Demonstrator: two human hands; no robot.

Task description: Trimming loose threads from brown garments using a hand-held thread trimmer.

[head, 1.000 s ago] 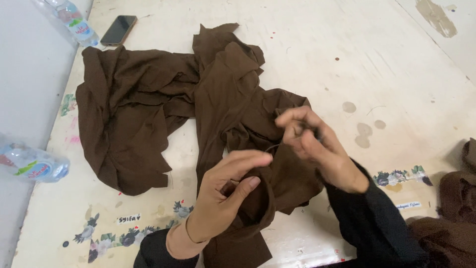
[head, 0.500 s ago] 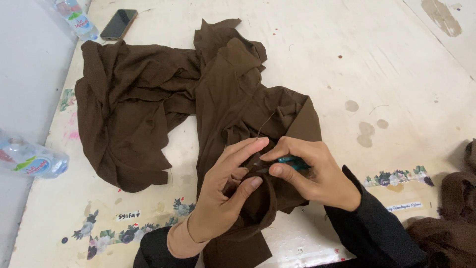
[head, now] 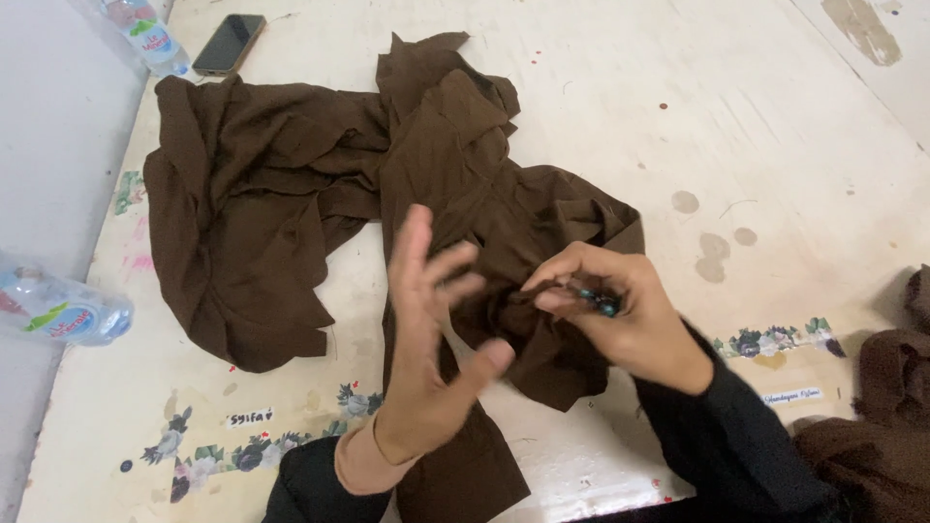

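From the head view, a crumpled brown garment [head: 387, 194] lies spread across the pale, stained table [head: 756, 116], most of it bunched toward the far left, with a narrower part running down toward the person. The right hand [head: 620, 315] rests on the near fold of the cloth, its fingers [head: 557, 291] closed in a pinch around a small dark tool with a teal tip [head: 603, 302], held right against the fabric; what kind of tool it is cannot be made out at this size. The left hand [head: 431, 358] hovers just beside it, palm turned inward, fingers spread wide and gripping nothing, not touching the cloth as far as can be seen. Judging by how things lie, the work on the fabric looks to be in the middle: the cloth is unfolded and rumpled, with only one small spot under the tool. A dark phone [head: 229, 44] and a plastic bottle [head: 145, 37] sit at the far left corner, another bottle [head: 63, 310] lies at the left edge, and more brown cloth [head: 872, 426] is piled at the right.
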